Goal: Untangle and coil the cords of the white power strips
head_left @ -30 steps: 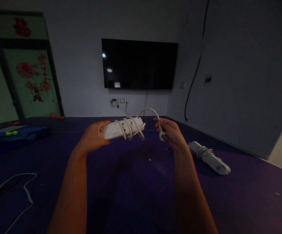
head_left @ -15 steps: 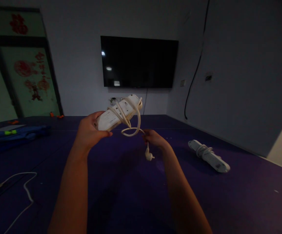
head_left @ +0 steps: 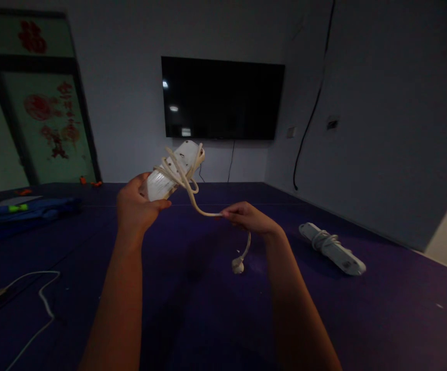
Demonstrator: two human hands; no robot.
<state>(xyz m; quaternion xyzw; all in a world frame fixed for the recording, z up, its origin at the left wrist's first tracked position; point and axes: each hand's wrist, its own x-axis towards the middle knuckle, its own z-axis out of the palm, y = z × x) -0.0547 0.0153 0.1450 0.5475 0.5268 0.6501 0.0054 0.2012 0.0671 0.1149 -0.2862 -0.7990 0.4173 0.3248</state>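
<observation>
My left hand (head_left: 135, 205) grips one end of a white power strip (head_left: 160, 184), held tilted with its far end up and to the right. Loops of its off-white cord (head_left: 189, 191) wrap around the strip's middle and far end. From there the cord runs down to my right hand (head_left: 251, 216), which pinches it between thumb and fingers. Below the right hand the short tail of cord hangs with its plug (head_left: 238, 265) at the end, above the purple surface.
Another white power strip (head_left: 333, 250), cord wound around it, lies on the purple surface (head_left: 208, 319) to the right. A thin white cable (head_left: 41, 296) and blue fabric (head_left: 26, 210) lie at left. A television (head_left: 223, 98) hangs on the far wall; a black cable (head_left: 311, 118) dangles at right.
The power strip has moved slightly left and up at its far end. The cord between my hands is drawn straighter, its loose loop gone, and the plug hangs lower.
</observation>
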